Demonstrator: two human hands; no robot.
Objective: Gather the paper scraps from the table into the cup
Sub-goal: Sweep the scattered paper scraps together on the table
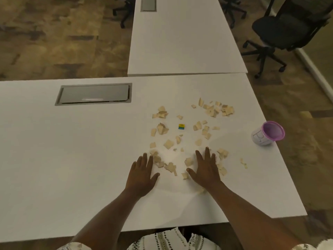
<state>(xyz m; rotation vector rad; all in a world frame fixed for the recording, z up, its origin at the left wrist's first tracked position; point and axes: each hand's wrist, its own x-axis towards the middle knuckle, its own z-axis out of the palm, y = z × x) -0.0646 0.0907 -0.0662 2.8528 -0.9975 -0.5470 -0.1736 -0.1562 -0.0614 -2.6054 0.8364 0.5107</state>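
My left grip and right grip lie flat on the counter, fingers spread, holding nothing. Paper scraps lie scattered ahead, a few partly hidden under my right fingers. The cup sits at the right edge, its marking unreadable.

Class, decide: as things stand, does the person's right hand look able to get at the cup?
Probably yes: the cup stands upright right of the right hand, with only flat paper scraps and bare table between.

Some paper scraps partly under the right hand; cup lettering too blurred
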